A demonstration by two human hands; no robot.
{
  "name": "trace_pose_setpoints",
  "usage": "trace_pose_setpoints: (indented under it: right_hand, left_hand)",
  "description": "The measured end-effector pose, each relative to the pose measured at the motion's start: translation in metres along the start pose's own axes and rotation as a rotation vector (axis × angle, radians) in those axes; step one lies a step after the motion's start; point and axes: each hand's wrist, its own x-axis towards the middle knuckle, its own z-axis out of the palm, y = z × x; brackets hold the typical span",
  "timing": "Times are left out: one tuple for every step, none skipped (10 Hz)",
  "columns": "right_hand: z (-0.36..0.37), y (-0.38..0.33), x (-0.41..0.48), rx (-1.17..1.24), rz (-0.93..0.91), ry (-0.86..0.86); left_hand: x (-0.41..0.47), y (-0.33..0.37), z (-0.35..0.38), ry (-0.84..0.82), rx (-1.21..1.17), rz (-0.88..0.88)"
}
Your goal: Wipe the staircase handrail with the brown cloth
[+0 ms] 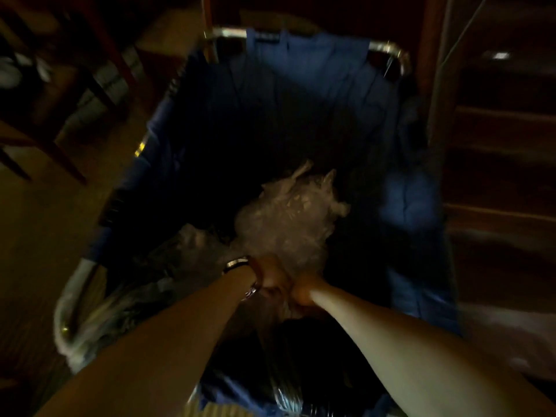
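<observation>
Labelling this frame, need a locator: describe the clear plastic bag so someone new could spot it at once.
Find the big blue fabric cart with the metal rim that fills the middle of the view. Inside it, toward the near end, the clear plastic bag lies just beyond both hands, which meet at its near end. It is the only pale, crinkled, see-through lump against the dark blue lining.

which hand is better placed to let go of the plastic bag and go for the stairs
Right, tentatively: the wooden stairs lie on that side. Both the right hand and left hand grip the plastic bag.
</observation>
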Motion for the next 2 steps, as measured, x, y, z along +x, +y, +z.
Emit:
trace_pose_setpoints:
  right_hand:
    - [-0.036, -0.052, -0.059, -0.047, -0.225, 0.301]
    - [-0.052, -0.081, -0.149, -0.132, -0.505, 0.521]
  left_hand:
    - [-0.073, 0.025, -0.031, 0.372, 0.011, 0.248]
    - [-0.168, 0.028, -0.041, 0.693, 0.142, 0.477]
